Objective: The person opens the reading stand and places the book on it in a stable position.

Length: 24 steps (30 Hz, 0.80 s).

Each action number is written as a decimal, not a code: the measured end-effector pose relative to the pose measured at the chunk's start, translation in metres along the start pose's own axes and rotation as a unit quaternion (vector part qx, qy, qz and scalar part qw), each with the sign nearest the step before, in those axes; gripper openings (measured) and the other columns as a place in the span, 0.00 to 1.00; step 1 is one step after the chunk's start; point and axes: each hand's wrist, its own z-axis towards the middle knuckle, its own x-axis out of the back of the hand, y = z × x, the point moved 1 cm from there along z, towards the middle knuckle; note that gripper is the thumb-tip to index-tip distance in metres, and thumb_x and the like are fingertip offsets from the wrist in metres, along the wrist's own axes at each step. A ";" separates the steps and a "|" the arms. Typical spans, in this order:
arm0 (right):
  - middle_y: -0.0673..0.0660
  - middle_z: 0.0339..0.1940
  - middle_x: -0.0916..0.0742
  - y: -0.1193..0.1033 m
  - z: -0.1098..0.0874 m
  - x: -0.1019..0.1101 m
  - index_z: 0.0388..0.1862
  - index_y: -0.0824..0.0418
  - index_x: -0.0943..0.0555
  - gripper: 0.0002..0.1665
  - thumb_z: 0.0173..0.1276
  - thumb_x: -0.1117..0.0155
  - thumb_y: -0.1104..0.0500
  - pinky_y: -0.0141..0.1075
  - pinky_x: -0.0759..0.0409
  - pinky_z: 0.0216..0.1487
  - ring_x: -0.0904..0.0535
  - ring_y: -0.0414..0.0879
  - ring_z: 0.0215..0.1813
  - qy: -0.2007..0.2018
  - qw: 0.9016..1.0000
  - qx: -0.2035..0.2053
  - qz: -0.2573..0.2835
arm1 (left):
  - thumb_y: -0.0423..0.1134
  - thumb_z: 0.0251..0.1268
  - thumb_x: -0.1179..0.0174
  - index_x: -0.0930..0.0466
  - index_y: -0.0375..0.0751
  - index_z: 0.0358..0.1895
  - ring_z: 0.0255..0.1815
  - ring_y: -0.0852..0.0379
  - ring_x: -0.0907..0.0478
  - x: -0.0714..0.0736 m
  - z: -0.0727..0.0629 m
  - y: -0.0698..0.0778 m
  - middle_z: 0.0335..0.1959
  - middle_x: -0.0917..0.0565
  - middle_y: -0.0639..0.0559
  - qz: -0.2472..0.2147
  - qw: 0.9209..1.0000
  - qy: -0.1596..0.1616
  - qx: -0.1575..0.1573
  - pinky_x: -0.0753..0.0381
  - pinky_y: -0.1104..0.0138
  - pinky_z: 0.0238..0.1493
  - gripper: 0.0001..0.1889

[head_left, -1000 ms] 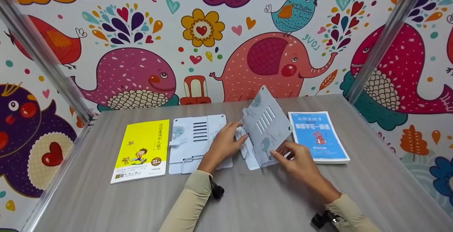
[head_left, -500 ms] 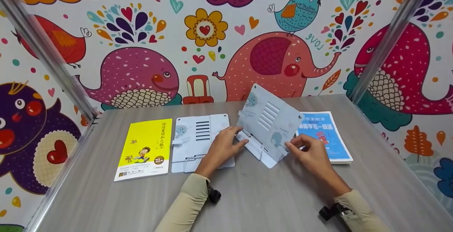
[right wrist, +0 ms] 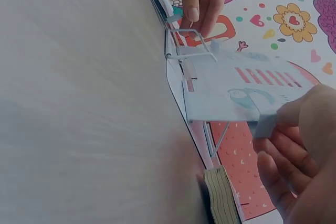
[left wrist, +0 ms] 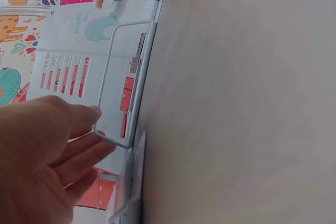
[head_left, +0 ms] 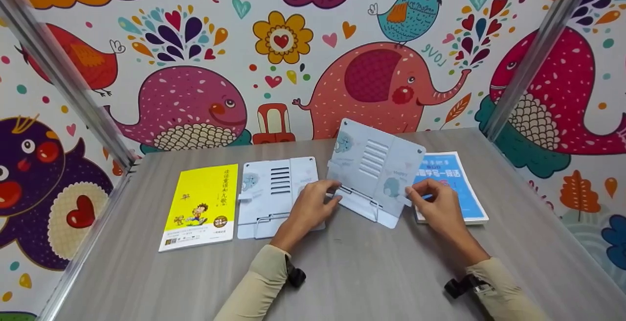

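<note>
A cartoon wall is filling the background beyond a grey wood-grain table. At the left a yellow book is lying cover up. Just right of it, the left stand is lying folded flat. Crossing its near right part, the left hand is reaching to the right stand; its thumb and fingers are curving about a corner of the wire rest, partly apart, and whether they are pinching it I cannot tell. The right stand is leaning back above its base on the table. The right hand is pinching its right side tab between thumb and finger. Farther right, a blue book is lying partly hidden. By my judgement, 1 of 2 stands is looking mostly raised, its tilt perhaps needing settling; raising the other is seeming undone, and neither is holding a book.
</note>
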 end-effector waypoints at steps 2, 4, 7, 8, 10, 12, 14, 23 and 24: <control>0.56 0.44 0.09 0.001 0.002 0.001 0.46 0.59 0.11 0.12 0.78 0.28 0.50 0.24 0.18 0.45 0.16 0.48 0.45 0.005 1.000 -0.007 -0.004 | 0.35 0.76 0.32 0.13 0.37 0.63 0.58 0.50 0.10 -0.001 -0.001 0.002 0.58 0.09 0.44 -0.003 1.000 0.001 -0.009 0.11 0.56 0.63 0.16; 0.57 0.45 0.09 0.002 0.003 0.001 0.47 0.60 0.12 0.13 0.78 0.29 0.50 0.23 0.19 0.46 0.17 0.48 0.46 0.012 1.000 -0.013 -0.007 | 0.34 0.76 0.32 0.13 0.36 0.61 0.56 0.50 0.09 -0.003 -0.001 0.004 0.56 0.08 0.43 -0.007 1.000 0.001 -0.015 0.10 0.56 0.60 0.15; 0.57 0.47 0.10 0.004 0.006 0.002 0.47 0.60 0.12 0.13 0.79 0.30 0.50 0.21 0.20 0.47 0.17 0.49 0.47 0.021 1.000 -0.019 -0.006 | 0.32 0.75 0.32 0.12 0.37 0.59 0.53 0.52 0.09 -0.005 -0.002 0.007 0.54 0.07 0.44 -0.009 1.000 -0.004 -0.018 0.09 0.58 0.57 0.14; 0.57 0.47 0.10 0.004 0.007 0.002 0.47 0.60 0.12 0.14 0.79 0.30 0.50 0.21 0.20 0.48 0.17 0.48 0.48 0.023 0.999 -0.021 -0.006 | 0.32 0.75 0.32 0.12 0.37 0.59 0.52 0.53 0.08 -0.005 -0.003 0.008 0.53 0.07 0.45 -0.011 1.000 -0.007 -0.018 0.09 0.58 0.57 0.13; 0.57 0.48 0.10 0.005 0.009 0.001 0.48 0.60 0.13 0.14 0.79 0.30 0.49 0.19 0.21 0.48 0.18 0.48 0.49 0.028 0.999 -0.024 -0.006 | 0.31 0.74 0.32 0.11 0.36 0.58 0.50 0.55 0.09 -0.006 -0.004 0.009 0.52 0.07 0.45 -0.015 1.000 -0.011 -0.021 0.09 0.60 0.55 0.13; 0.57 0.49 0.10 0.005 0.010 0.001 0.49 0.59 0.13 0.15 0.80 0.31 0.49 0.18 0.22 0.49 0.18 0.48 0.49 0.029 0.999 -0.028 -0.004 | 0.31 0.74 0.31 0.11 0.37 0.58 0.49 0.57 0.09 -0.006 -0.005 0.010 0.51 0.07 0.46 -0.019 1.000 -0.017 -0.019 0.09 0.62 0.55 0.13; 0.57 0.49 0.11 0.005 0.012 -0.001 0.51 0.60 0.13 0.15 0.80 0.32 0.49 0.17 0.23 0.51 0.19 0.48 0.50 0.029 0.999 -0.030 0.003 | 0.31 0.74 0.31 0.11 0.38 0.58 0.48 0.58 0.09 -0.007 -0.007 0.011 0.50 0.07 0.47 -0.022 0.999 -0.021 -0.019 0.10 0.63 0.55 0.13; 0.58 0.50 0.10 0.003 0.024 -0.009 0.53 0.59 0.13 0.16 0.80 0.32 0.48 0.20 0.21 0.48 0.17 0.48 0.52 0.039 0.998 -0.042 0.010 | 0.32 0.74 0.30 0.11 0.40 0.57 0.45 0.63 0.11 -0.010 -0.013 0.015 0.48 0.06 0.50 -0.034 0.998 -0.041 -0.028 0.10 0.68 0.53 0.13; 0.58 0.51 0.10 0.003 0.026 -0.011 0.53 0.58 0.13 0.16 0.80 0.31 0.48 0.20 0.21 0.48 0.17 0.48 0.52 0.041 0.998 -0.046 0.010 | 0.32 0.74 0.30 0.11 0.39 0.57 0.45 0.63 0.11 -0.010 -0.013 0.015 0.48 0.06 0.50 -0.037 0.998 -0.041 -0.031 0.10 0.69 0.53 0.13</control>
